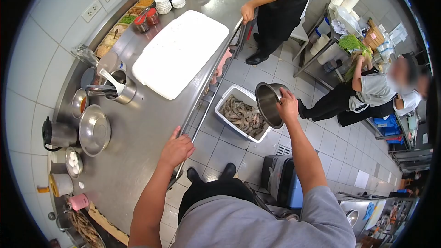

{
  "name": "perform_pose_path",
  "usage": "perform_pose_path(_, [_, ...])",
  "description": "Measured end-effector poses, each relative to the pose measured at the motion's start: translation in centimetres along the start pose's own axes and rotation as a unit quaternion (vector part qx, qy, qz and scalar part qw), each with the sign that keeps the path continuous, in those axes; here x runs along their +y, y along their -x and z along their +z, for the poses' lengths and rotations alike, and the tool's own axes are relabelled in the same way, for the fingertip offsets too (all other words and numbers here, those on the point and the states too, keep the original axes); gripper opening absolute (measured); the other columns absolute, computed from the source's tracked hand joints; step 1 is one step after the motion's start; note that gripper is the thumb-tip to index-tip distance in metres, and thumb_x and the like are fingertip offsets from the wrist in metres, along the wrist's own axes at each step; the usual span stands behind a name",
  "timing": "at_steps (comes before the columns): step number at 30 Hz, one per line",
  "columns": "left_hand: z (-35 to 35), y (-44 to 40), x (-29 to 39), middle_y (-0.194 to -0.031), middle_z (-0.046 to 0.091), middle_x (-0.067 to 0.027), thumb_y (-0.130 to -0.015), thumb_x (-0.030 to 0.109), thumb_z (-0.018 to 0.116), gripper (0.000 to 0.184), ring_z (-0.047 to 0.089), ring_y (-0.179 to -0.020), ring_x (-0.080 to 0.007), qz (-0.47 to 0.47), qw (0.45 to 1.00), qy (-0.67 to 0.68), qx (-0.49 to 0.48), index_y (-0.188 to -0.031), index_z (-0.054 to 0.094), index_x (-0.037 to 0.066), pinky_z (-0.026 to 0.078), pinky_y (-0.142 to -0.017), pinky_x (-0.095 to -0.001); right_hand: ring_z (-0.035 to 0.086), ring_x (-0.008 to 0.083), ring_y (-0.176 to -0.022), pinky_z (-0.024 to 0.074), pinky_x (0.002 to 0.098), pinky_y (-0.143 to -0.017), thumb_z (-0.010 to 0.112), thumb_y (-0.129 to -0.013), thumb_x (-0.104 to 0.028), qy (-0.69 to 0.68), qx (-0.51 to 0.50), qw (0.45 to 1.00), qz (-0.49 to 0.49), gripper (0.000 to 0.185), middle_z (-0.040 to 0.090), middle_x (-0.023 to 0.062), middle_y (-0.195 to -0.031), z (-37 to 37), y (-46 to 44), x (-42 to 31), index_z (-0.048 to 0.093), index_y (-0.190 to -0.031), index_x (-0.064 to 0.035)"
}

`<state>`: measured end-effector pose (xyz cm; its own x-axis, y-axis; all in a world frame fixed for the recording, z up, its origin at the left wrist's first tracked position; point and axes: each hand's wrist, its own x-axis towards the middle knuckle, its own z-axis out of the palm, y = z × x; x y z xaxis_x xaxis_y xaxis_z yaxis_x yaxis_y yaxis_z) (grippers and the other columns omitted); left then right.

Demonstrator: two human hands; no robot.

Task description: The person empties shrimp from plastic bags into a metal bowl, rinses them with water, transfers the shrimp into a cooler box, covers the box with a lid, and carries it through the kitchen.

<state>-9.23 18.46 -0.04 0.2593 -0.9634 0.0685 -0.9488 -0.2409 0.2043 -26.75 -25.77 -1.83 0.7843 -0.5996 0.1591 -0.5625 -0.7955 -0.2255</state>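
Note:
My right hand (288, 106) grips the rim of a steel bowl (268, 105), which is tilted on its side above the right end of a white tub. The inside of the bowl that shows is bare. On the floor, the white tub (235, 131) holds a heap of raw grey shrimp (243, 115). My left hand (177, 148) lies on the edge of the steel table (142, 142), fingers stretched out, holding nothing. Farther along the table rests a large white cutting board (181, 53).
Another person's hand (248, 13) touches the table's far end. Wide steel bowl (94, 131), utensil pot (123, 93) and kettle (62, 134) line the wall side. A black and blue bin (289, 181) stands right of my feet. Two people work at the right, one holding greens (351, 43).

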Motion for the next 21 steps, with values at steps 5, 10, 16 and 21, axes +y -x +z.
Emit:
perform_pose_path(5, [0.2,-0.1,0.0,-0.085,0.064,-0.0022,-0.082,0.025,0.069,0.015,0.059,-0.104,-0.0198,0.002,1.000,-0.006,0.001,-0.077,0.066,0.011,0.026,-0.114,-0.0511,0.047,0.0299,-0.129,0.0405,0.0439,-0.098,0.072,-0.069,-0.013,0.002,0.039,0.998,-0.054,0.011,0.051,-0.0001,-0.143,-1.3,-0.3,-1.2,0.066,-0.068,-0.0034])
perform_pose_path(10, [0.2,-0.3,0.0,-0.085,0.064,-0.0022,-0.082,0.026,0.069,0.015,0.060,-0.105,-0.0202,0.006,1.000,-0.013,-0.006,-0.077,0.066,0.011,0.026,-0.115,-0.0513,0.046,0.0300,-0.129,0.0397,0.0448,-0.098,0.072,-0.065,-0.009,-0.016,0.059,0.995,-0.079,0.011,0.051,-0.0007,-0.142,-3.3,0.5,-1.6,0.064,-0.066,-0.0023])
perform_pose_path(16, [0.7,-0.2,0.0,-0.086,0.066,-0.0029,-0.082,0.026,0.069,0.017,0.063,-0.104,-0.0212,0.004,1.000,-0.013,0.014,-0.074,0.065,0.011,0.026,-0.114,-0.0527,0.045,0.0322,-0.129,0.0388,0.0454,-0.100,0.072,-0.063,-0.007,-0.034,0.099,0.990,-0.093,0.013,0.052,0.0003,-0.141,-3.7,2.7,0.7,0.061,-0.063,-0.0009])
perform_pose_path(21, [0.5,-0.3,0.2,-0.088,0.066,-0.0052,-0.081,0.026,0.069,0.016,0.062,-0.105,-0.0218,0.000,1.000,-0.008,0.014,-0.077,0.065,0.011,0.026,-0.114,-0.0533,0.052,0.0389,-0.121,0.0423,0.0456,-0.099,0.065,-0.067,-0.005,-0.110,0.187,0.975,0.043,0.016,0.058,0.0128,-0.134,0.9,5.4,6.3,0.055,-0.059,0.0044])
